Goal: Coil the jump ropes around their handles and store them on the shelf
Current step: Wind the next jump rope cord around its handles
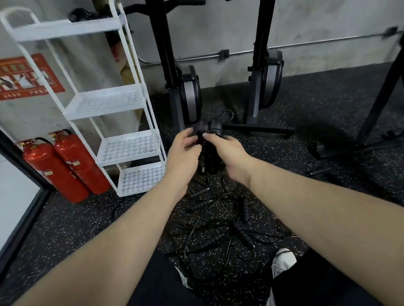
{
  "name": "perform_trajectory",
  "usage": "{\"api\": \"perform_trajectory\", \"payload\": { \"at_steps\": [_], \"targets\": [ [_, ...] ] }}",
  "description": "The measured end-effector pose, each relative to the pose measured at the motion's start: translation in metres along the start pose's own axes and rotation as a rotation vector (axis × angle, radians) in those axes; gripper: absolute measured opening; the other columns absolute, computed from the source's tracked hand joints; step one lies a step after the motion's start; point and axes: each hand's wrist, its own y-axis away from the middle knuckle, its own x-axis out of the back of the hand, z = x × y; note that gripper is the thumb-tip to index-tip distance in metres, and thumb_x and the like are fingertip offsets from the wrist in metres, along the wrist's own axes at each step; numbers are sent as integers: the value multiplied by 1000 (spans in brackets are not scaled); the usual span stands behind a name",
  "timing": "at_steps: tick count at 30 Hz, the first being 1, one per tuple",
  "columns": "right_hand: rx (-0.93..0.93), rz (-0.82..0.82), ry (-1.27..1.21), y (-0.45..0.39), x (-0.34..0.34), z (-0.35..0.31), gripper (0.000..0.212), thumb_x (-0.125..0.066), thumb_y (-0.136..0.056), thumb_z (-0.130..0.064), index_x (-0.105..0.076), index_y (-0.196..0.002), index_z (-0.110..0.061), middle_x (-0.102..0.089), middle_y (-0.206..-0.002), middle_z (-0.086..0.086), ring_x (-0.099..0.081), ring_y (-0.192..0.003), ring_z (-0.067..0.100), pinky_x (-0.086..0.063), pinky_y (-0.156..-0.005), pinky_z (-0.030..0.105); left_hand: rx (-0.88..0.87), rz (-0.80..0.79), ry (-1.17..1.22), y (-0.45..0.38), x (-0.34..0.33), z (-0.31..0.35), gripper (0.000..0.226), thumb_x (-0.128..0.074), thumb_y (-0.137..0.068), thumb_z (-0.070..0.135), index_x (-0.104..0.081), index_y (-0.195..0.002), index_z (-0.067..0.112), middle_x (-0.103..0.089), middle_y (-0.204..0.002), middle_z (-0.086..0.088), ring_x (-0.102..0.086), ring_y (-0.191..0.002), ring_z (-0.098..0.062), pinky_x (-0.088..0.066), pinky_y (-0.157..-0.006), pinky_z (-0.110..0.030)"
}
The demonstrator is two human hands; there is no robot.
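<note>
- Between our two hands, out in front of us, we hold a black jump rope (210, 138) with its handles bunched together; a loop of cord sticks up just beyond the fingertips.
- Our left hand (183, 154) curls round the near left side of the bundle, fingers bent onto it.
- Our right hand (229, 151) wraps the right side, thumb and fingers closed on the handles.
- Below our wrists, on the speckled dark floor (337, 119), lies a tangle of more jump ropes (215, 223), foam handles pointing every way, thin cords looping among them.
- Left of our left hand stands a white shelf (129, 148) with perforated trays; a dark bundle (79, 15) sits on its top tray, too blurred for us to say what it is.
- Farther left of the shelf, two red fire extinguishers (63, 167) lean against the wall.
- Beyond our hands two black exercise machines (265, 76) stand against the grey wall.
- Near our right elbow a white shoe (284, 260) shows.
</note>
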Motion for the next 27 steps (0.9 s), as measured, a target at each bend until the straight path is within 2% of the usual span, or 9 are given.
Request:
{"api": "perform_trajectory", "payload": {
  "at_steps": [3, 5, 8, 12, 14, 19, 22, 24, 27],
  "targets": [
    [6, -51, -20, -13, -15, -24, 50, -80, -83, -39, -68, -122, -10, -77, -105, 14, -76, -92, 31, -62, -81, 47, -33, -13, -88, -25, 16, 17, 44, -66, -98, 13, -56, -138, 27, -64, -119, 11, -66, -103, -8, -56, -91, -29],
    [17, -68, -29, -22, -27, -42, 45, -79, -86, -40, -69, -118, -10, -77, -102, 13, -76, -90, 30, -62, -83, 49, 51, -52, -27, -42, 28, 29, 44, -71, -96, 19, -54, -135, 30, -66, -119, 0, -70, -100, -15, -62, -87, -39],
    [3, -103, -28, -36, -43, -72, 43, -76, -88, -43, -69, -115, -11, -78, -99, 11, -77, -88, 29, -62, -84, 49, 137, -126, 65, -62, 49, 49, 51, -77, -92, 24, -51, -135, 31, -68, -122, -7, -72, -104, -19, -64, -80, -39],
    [52, -188, 38, -60, -72, -107, 48, -75, -87, -48, -69, -119, -12, -79, -101, 8, -76, -96, 28, -59, -92, 50, 138, -138, 154, -90, 78, 72, 61, -79, -88, 11, -49, -141, 20, -71, -119, -9, -75, -100, -23, -64, -76, -36],
    [77, -211, 87, -71, -92, -125, 49, -75, -86, -48, -69, -120, -13, -79, -100, 7, -76, -95, 28, -60, -90, 49, 149, -111, 198, -108, 94, 85, 61, -78, -88, 6, -50, -142, 14, -72, -118, -13, -74, -103, -27, -63, -75, -35],
    [100, -285, 142, -99, -148, -176, 40, -74, -88, -46, -72, -112, -15, -79, -94, 5, -76, -79, 20, -57, -62, 28, 83, -28, 191, -154, 137, 122, 46, -75, -91, 5, -58, -132, 17, -77, -106, -11, -77, -92, -25, -63, -74, -34],
    [160, -340, 222, -117, -185, -205, 41, -73, -86, -52, -72, -110, -19, -79, -100, 4, -73, -83, 18, -55, -65, 28, 1, 52, 142, -181, 166, 142, 40, -72, -94, 6, -60, -130, 19, -74, -117, -9, -75, -97, -25, -63, -76, -32],
    [196, -369, 259, -128, -210, -222, 38, -71, -89, -52, -71, -108, -20, -78, -104, 4, -74, -84, 20, -58, -67, 30, -45, 118, 126, -201, 185, 153, 47, -71, -94, 7, -58, -138, 18, -70, -124, -8, -74, -100, -25, -63, -78, -33],
    [263, -377, 343, -147, -249, -244, 42, -60, -96, -54, -68, -113, -16, -76, -108, 8, -74, -94, 25, -62, -81, 39, -111, 216, 138, -231, 211, 166, 42, -68, -97, 6, -58, -137, 15, -69, -122, -9, -74, -94, -22, -62, -69, -28]
  ]
}}
